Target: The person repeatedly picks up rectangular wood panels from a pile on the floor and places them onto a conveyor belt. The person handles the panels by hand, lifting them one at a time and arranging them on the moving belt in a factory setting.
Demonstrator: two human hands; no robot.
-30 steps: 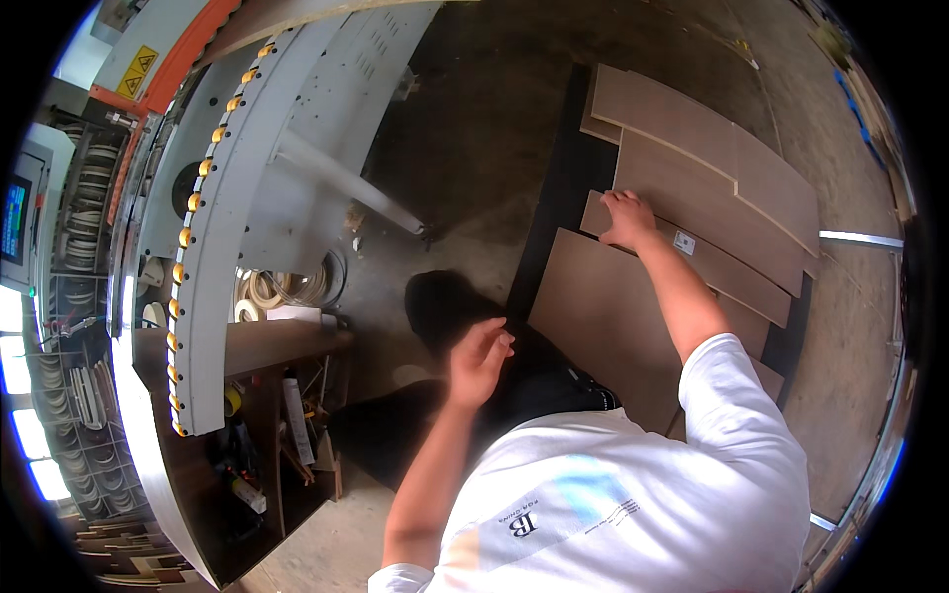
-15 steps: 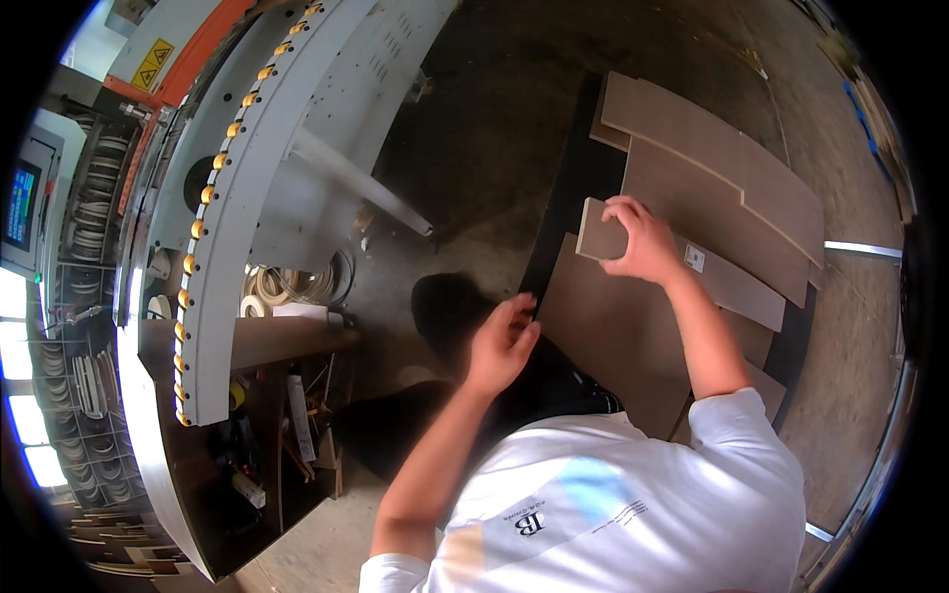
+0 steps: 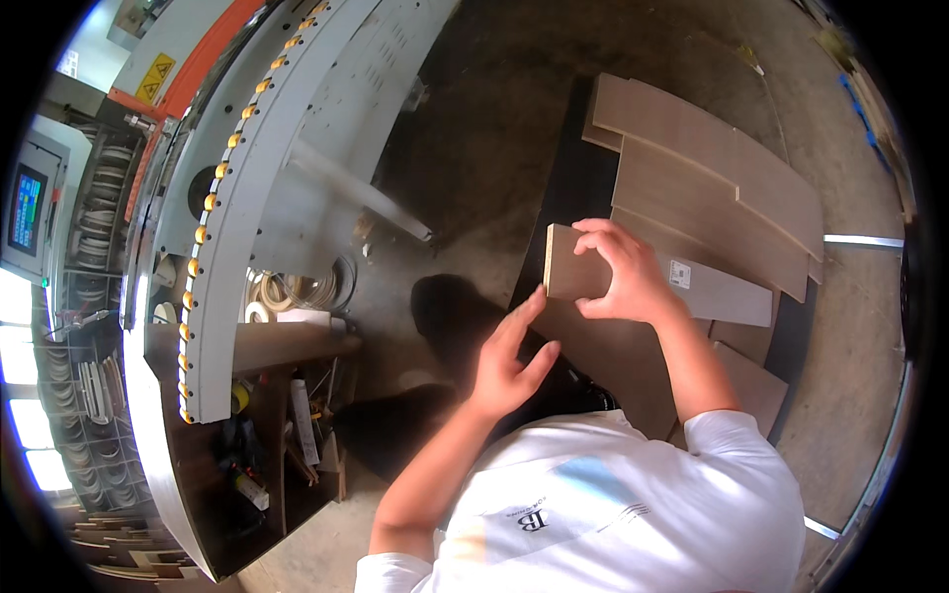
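My right hand [image 3: 631, 274] grips a narrow brown board [image 3: 575, 263] across its width, fingers over the far edge and thumb on the near edge. A white label sits on this board beyond my wrist, and its pale cut end points left. Close to that end is my left hand [image 3: 506, 364], holding nothing, with thumb and fingers apart. Whether its fingertips touch the board's corner I cannot tell. Beneath the board lie stacked brown panels [image 3: 697, 210], overlapping one another on a black base [image 3: 573, 183].
On the left stands a long grey machine [image 3: 259, 212] with a row of yellow rollers along its edge. A control screen [image 3: 27, 210] is at the far left. Below the machine, an open cabinet [image 3: 259, 354] holds tools, with coiled edging [image 3: 287, 292] beside it. Concrete floor [image 3: 860, 326] runs along the right.
The narrow board has shifted left and nearer in my right hand. My left hand has opened wider, and its fingers have come up to the board's end.
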